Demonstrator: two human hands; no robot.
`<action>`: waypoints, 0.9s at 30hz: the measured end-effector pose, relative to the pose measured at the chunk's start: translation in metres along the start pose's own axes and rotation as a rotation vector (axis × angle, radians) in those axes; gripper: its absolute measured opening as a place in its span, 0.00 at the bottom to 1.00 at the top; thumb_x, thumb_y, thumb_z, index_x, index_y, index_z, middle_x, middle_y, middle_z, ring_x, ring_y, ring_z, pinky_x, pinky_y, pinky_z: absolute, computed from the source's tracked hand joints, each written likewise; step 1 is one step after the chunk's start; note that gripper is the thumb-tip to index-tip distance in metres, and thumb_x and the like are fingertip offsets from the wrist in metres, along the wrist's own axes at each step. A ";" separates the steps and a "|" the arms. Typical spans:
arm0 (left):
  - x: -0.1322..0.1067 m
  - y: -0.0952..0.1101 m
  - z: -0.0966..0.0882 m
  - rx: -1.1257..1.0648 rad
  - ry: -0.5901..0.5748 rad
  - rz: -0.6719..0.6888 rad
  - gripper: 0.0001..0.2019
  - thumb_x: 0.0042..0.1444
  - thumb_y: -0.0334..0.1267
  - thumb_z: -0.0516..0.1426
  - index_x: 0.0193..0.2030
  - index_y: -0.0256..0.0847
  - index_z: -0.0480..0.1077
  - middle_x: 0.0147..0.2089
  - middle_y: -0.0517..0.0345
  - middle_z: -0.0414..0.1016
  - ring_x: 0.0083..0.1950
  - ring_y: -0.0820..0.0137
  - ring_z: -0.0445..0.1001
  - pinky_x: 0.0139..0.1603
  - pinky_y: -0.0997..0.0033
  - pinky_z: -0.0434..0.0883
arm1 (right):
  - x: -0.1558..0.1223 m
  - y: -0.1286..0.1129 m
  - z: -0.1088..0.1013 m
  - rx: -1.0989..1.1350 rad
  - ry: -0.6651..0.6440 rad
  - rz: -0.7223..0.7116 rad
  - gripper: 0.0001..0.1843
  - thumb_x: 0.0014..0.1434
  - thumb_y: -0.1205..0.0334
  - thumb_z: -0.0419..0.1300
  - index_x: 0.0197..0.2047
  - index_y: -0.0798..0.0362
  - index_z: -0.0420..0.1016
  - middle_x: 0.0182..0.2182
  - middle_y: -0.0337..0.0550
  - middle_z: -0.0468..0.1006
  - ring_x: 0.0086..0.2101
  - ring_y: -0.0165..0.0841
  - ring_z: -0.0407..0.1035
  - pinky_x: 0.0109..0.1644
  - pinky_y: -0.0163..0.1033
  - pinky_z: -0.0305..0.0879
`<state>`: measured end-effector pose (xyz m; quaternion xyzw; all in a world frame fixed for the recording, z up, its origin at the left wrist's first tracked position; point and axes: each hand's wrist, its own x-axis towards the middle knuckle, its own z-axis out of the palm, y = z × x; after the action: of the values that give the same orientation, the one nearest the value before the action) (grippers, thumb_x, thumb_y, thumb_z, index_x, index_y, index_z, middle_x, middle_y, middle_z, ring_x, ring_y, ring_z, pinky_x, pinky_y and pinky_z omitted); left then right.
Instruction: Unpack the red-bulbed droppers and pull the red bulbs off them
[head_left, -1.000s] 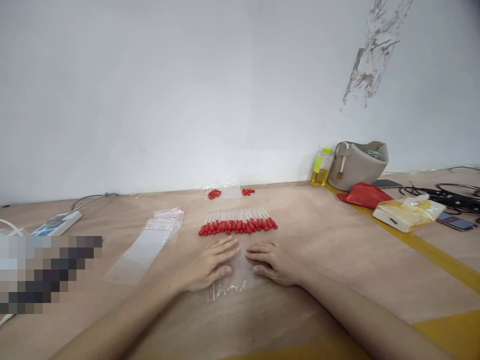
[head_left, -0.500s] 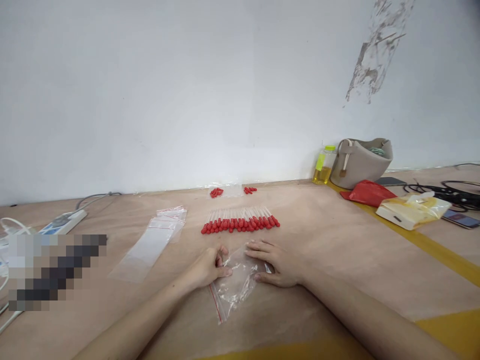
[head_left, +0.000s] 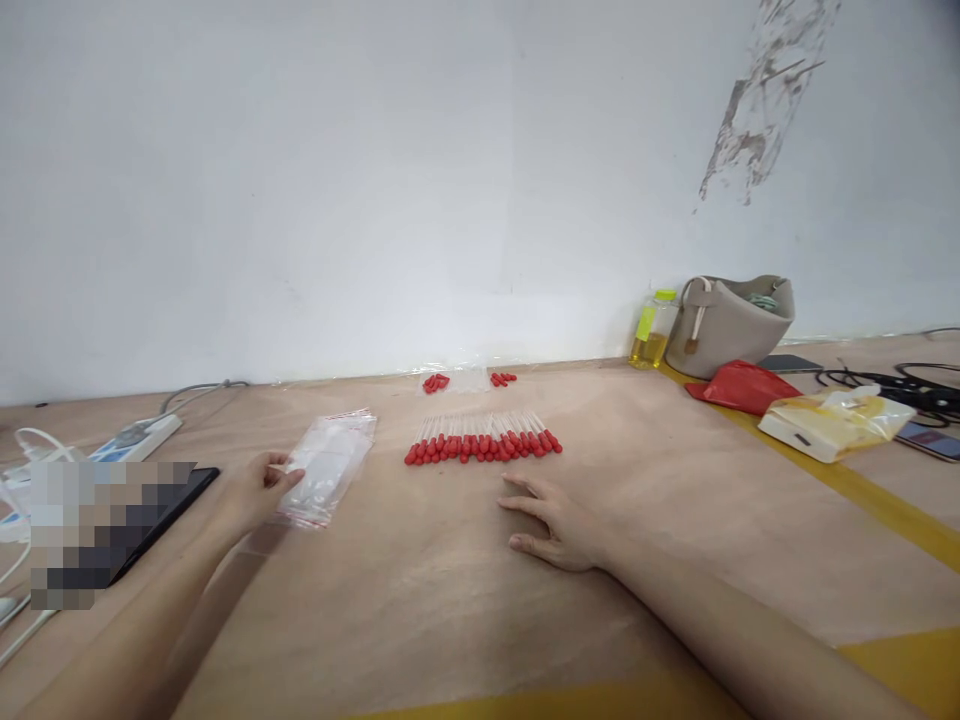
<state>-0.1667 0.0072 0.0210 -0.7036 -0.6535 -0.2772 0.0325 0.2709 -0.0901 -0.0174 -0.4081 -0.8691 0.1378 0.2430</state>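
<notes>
My left hand [head_left: 264, 490] pinches a clear zip-lock bag [head_left: 313, 500] with a red seal line, over at the left. Other clear zip-lock bags [head_left: 346, 428] lie just beyond and under it, so their lower parts are partly covered. My right hand [head_left: 553, 522] rests on the table with fingers spread and holds nothing. Ahead of it a row of thin white sticks with red bulb ends [head_left: 480, 445] lies side by side, red ends towards me. Near the wall, short red pieces [head_left: 436, 383] sit in two small groups on or in clear plastic.
On the left are a power strip [head_left: 142, 438] with cables and a dark flat device [head_left: 169, 520], partly blurred out. At the right stand a bottle of yellow liquid [head_left: 649, 335] and a grey bag [head_left: 720, 325]. Near them lie a red pouch [head_left: 746, 388], a tissue pack [head_left: 825, 420] and a phone [head_left: 930, 438].
My left hand has carried the zip-lock bag from in front of me to the other bags at the left. My right hand has let go of it and stays in nearly the same place.
</notes>
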 end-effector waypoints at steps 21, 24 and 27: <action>-0.047 0.114 0.019 -0.058 0.110 0.583 0.07 0.54 0.36 0.51 0.37 0.43 0.69 0.49 0.52 0.64 0.53 0.62 0.62 0.53 0.58 0.62 | 0.050 0.031 -0.020 -0.305 0.360 0.044 0.13 0.52 0.65 0.57 0.43 0.51 0.71 0.37 0.46 0.70 0.40 0.37 0.62 0.44 0.44 0.57; -0.065 0.158 0.034 -0.234 -0.074 0.650 0.07 0.55 0.34 0.50 0.38 0.42 0.68 0.50 0.52 0.63 0.54 0.65 0.61 0.53 0.62 0.63 | 0.060 0.032 -0.020 -0.389 0.284 0.002 0.17 0.51 0.67 0.57 0.46 0.51 0.71 0.41 0.47 0.69 0.42 0.39 0.60 0.46 0.45 0.54; -0.073 0.180 0.050 -0.369 -0.212 0.607 0.06 0.54 0.35 0.52 0.38 0.42 0.68 0.49 0.51 0.63 0.51 0.66 0.64 0.49 0.63 0.66 | 0.064 0.031 -0.017 -0.431 0.259 -0.011 0.16 0.52 0.71 0.54 0.44 0.52 0.72 0.41 0.48 0.70 0.43 0.38 0.60 0.45 0.44 0.53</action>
<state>0.0197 -0.0645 0.0040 -0.8842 -0.3539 -0.2936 -0.0821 0.2643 -0.0203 0.0031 -0.4601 -0.8422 -0.1053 0.2605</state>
